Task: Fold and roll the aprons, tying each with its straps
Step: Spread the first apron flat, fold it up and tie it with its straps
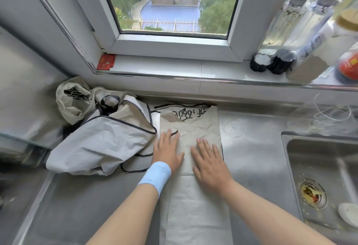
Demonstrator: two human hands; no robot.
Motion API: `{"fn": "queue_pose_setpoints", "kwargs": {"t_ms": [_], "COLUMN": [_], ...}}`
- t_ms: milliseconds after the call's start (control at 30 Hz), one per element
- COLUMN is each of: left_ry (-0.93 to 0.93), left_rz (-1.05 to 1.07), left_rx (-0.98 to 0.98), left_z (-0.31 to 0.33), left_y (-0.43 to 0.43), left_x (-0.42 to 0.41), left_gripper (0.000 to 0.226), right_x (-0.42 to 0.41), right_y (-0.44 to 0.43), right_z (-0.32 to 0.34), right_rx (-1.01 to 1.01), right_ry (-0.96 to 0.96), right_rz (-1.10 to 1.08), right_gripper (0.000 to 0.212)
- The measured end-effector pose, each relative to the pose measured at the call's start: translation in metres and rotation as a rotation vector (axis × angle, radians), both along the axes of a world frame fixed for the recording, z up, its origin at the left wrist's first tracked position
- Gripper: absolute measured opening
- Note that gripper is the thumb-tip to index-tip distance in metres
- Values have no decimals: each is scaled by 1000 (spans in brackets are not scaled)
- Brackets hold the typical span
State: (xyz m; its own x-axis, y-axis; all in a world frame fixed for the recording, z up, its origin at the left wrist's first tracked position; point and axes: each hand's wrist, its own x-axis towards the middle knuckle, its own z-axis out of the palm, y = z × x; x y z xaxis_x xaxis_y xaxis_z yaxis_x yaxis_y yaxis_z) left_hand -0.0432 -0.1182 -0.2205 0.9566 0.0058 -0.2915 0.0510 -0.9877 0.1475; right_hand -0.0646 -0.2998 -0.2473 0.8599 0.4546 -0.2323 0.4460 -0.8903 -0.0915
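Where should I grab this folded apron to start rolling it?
Probably the near end of the folded apron, pinched at both long edges, coming from your side. It lies as a flat strip running away from you, with the straps at the far end, so rolling toward them leaves them free for tying.

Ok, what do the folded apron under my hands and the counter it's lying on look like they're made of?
The folded apron looks like a thin synthetic or coated fabric: matte beige, with crisp, almost papery creases. I cannot tell the exact fibre. The counter looks like stainless steel: grey with a brushed finish, soft blurred reflections and a pressed, textured patch.
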Motion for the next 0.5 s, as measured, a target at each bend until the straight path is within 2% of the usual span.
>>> {"fn": "queue_pose_setpoints", "kwargs": {"t_ms": [133, 267, 367, 500], "left_ry": [-168, -200, -78, 79], "left_rz": [-125, -181, -168, -194], "left_rx": [-128, -155, -135, -78], "left_z": [-4, -11, -16, -13], "left_y": [3, 12, 17, 17], "left_x": [-72, -138, -182, -211], "left_gripper": [42, 32, 44, 62], "right_x": [-38, -90, -125, -149], "right_y": [6, 7, 1, -1], "right_z": [11, 10, 6, 5], "right_rx": [-16, -18, -115, -170], "right_ry": [3, 82, 157, 209], "right_rz": [-22, 7, 17, -82], "right_gripper": [61, 60, 64, 52]}}
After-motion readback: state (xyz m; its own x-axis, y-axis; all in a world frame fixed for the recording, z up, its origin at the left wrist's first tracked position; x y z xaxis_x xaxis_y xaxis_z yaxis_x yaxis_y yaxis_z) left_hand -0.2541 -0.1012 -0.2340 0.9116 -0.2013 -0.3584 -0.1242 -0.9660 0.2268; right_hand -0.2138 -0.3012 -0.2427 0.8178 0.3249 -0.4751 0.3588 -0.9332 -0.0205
